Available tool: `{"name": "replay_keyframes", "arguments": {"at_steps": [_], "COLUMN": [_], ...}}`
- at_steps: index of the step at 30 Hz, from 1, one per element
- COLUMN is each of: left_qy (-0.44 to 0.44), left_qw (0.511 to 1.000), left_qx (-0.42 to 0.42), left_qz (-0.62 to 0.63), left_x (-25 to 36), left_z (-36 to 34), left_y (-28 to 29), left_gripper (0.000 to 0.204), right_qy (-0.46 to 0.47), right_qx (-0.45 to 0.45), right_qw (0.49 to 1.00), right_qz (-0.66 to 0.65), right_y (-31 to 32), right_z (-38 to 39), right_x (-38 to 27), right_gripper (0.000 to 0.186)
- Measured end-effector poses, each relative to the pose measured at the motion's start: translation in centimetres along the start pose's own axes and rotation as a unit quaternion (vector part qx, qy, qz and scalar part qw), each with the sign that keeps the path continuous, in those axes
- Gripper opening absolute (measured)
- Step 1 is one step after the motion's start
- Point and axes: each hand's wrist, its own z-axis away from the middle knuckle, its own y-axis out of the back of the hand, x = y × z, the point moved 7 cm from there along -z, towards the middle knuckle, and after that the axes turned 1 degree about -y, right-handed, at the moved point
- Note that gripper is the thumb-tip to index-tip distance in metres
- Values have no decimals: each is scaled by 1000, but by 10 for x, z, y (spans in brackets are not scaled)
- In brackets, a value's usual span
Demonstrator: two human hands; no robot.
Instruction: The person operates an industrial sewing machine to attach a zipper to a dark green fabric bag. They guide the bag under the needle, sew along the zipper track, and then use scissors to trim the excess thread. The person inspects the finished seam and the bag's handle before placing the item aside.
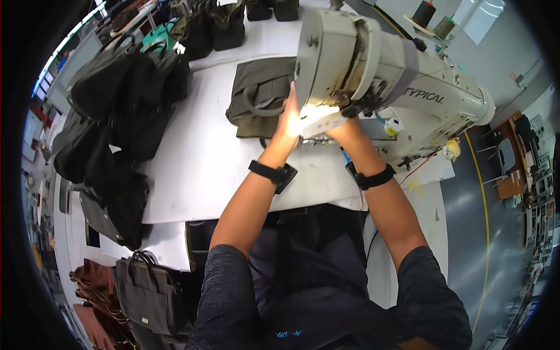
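A white industrial sewing machine (350, 64) stands before me, its lamp glaring under the head. My left hand (289, 121) is beside the machine head, against the right side of a dark grey handbag (256, 76). A finger of it stretches straight up along the bag; the rest is washed out by the light or behind the machine. The bag lies flat, its looped handle (249, 100) on top. My right hand (346, 130) reaches under the machine arm near the needle area. Its fingers are hidden, so what it touches cannot be seen. Black straps with small boxes circle both wrists.
Dark bags (116, 116) are heaped along the table's left side. More bags (227, 26) stand at the back. Lower left, a grey handbag (149, 291) sits beside brown ones (99, 286). Thread spools (424, 13) top the machine. A yellow line (481, 192) crosses the floor at right.
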Motion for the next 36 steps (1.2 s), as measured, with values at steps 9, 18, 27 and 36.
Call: {"name": "replay_keyframes", "arguments": {"at_steps": [9, 18, 27, 36], "left_qy": [-84, -156, -188, -203], "left_qw": [991, 978, 979, 978], "left_qx": [-107, -108, -81, -48], "left_qz": [-9, 86, 20, 17], "left_x": [13, 15, 17, 6], "left_z": [8, 32, 52, 64], "left_y": [7, -1, 7, 11], "left_gripper": [77, 67, 72, 69], "right_qy": [-105, -149, -257, -185], "right_qx": [-40, 76, -152, -59], "right_qw": [994, 984, 908, 961], "right_qz": [16, -54, -293, -194], "right_y": [16, 67, 53, 66], "right_z": [9, 20, 16, 20], "right_x": [3, -26, -16, -21], "right_gripper": [46, 27, 34, 29]}}
